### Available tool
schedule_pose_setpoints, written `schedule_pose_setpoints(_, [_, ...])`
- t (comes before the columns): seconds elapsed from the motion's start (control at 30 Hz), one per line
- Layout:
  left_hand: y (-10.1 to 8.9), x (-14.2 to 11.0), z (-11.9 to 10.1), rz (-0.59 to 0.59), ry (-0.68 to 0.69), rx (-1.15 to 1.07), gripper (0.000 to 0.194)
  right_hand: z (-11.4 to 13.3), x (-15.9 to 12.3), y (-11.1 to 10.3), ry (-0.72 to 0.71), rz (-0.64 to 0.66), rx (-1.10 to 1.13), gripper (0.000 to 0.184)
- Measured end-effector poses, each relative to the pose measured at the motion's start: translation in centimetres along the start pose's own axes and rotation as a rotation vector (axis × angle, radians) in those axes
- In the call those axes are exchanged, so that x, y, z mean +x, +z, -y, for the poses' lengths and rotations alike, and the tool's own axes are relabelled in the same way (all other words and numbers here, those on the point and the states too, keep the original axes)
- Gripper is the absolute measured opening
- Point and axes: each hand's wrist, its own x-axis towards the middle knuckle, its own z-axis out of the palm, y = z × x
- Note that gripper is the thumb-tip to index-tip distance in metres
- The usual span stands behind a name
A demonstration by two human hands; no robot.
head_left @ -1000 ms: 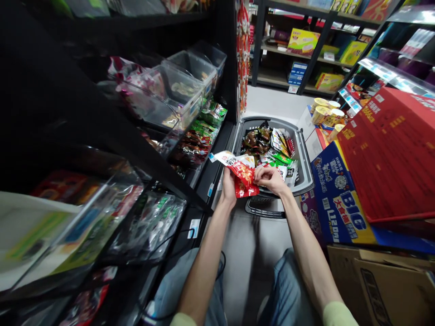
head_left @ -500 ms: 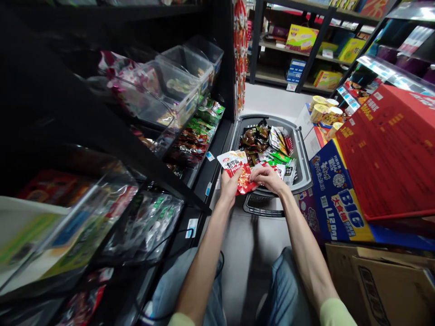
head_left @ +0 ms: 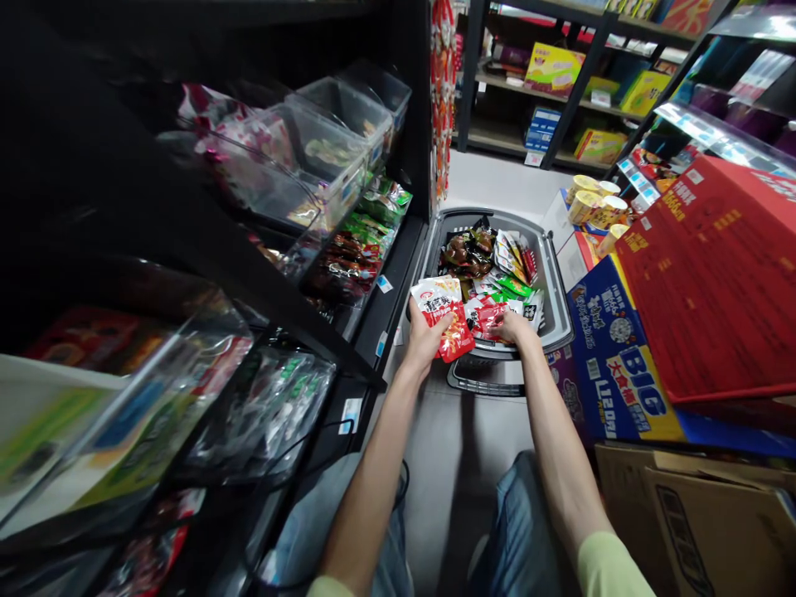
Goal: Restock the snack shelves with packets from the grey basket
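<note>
My left hand [head_left: 424, 338] is closed on a stack of red and white snack packets [head_left: 444, 313], held just above the near edge of a grey shopping basket [head_left: 555, 308]. My right hand [head_left: 513, 327] reaches into the basket's near end and grips another red and white packet [head_left: 486, 316]. The basket stands on the floor ahead of my knees and holds several snack packets, brown ones [head_left: 466, 250] at the far end and green and white ones [head_left: 513, 282] nearer.
Dark shelves on the left carry clear bins [head_left: 323, 157] and packets [head_left: 354, 249]. On the right stand a blue carton [head_left: 615, 365], a red box [head_left: 715, 274], cardboard boxes [head_left: 696, 514] and cup containers [head_left: 594, 207]. More shelving [head_left: 560, 75] closes the aisle's far end.
My right hand has left the packets in my left hand and moved forward into the basket onto another packet. My left hand has shifted slightly forward with its stack.
</note>
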Motion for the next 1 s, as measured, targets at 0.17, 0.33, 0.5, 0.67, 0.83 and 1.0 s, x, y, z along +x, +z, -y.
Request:
schedule_pose_setpoints(0.17, [0.1,-0.2,-0.4,0.005,-0.001,0.011,0.084,-0.2,-0.3,-0.3,-0.004,0.02,0.093,0.023])
schedule_pose_setpoints(0.33, [0.0,-0.2,-0.3,-0.011,0.006,0.049,0.081,-0.3,-0.6,-0.2,-0.054,0.0,0.169,0.021])
schedule_pose_setpoints(0.5, [0.0,-0.1,-0.3,-0.011,0.002,0.062,0.081,-0.5,-0.4,-0.1,-0.078,-0.019,0.199,0.027])
schedule_pose_setpoints(0.67, [0.0,-0.2,-0.4,-0.008,0.001,0.075,0.078,-0.4,0.0,0.5,-0.042,-0.009,0.201,0.02])
schedule_pose_setpoints(0.83, [-0.2,0.0,0.1,0.015,0.018,0.074,0.075,-0.4,0.0,1.1,-0.03,-0.11,0.271,0.016])
schedule_pose_setpoints(1.0, [-0.4,0.2,0.8,-0.003,0.044,0.141,0.092,-1.4,-0.2,0.2,-0.031,-0.409,0.444,0.019])
